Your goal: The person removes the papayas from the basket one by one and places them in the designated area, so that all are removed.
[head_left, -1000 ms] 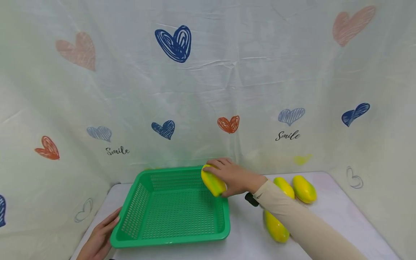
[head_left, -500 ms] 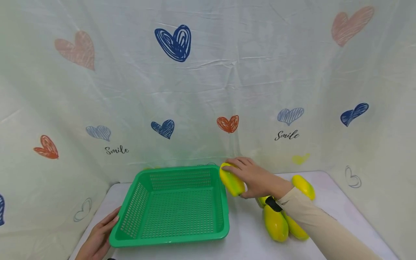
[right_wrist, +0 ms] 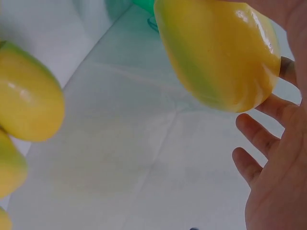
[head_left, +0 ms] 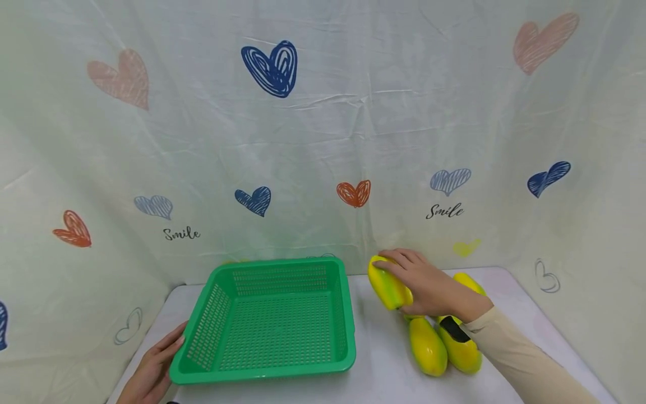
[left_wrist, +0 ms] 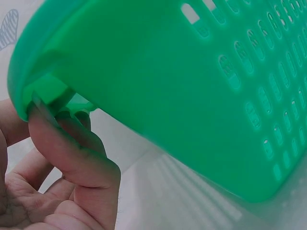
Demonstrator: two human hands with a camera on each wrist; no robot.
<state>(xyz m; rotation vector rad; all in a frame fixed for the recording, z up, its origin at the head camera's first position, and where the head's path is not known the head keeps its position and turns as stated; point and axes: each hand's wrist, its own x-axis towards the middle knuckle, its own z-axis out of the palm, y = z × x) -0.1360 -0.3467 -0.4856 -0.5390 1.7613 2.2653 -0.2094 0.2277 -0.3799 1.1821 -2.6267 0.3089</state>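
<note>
A green plastic basket (head_left: 276,375) with slotted walls stands on the table. At its left side my left hand (head_left: 153,367) grips the rim; in the left wrist view the curled fingers (left_wrist: 72,163) tuck under the rim's lip. My right hand (head_left: 429,283) holds a yellow papaya (head_left: 387,283) with green streaks, raised to the right of the basket and tilted. In the right wrist view the held papaya (right_wrist: 218,52) lies against the thumb side, while the other fingers (right_wrist: 259,134) reach beyond it. Below that hand several similar papayas (head_left: 428,348) lie close together, partly hidden by the wrist.
The white table (head_left: 378,365) ends against a pale curtain (head_left: 308,140) printed with hearts and the word Smile. One papaya (head_left: 468,282) lies farther back, behind the right forearm. A beige sleeve (head_left: 530,353) crosses the table's right side.
My right hand has moved right with the papaya, from over the basket's back right corner to above the other papayas. My left hand and the basket stay in place.
</note>
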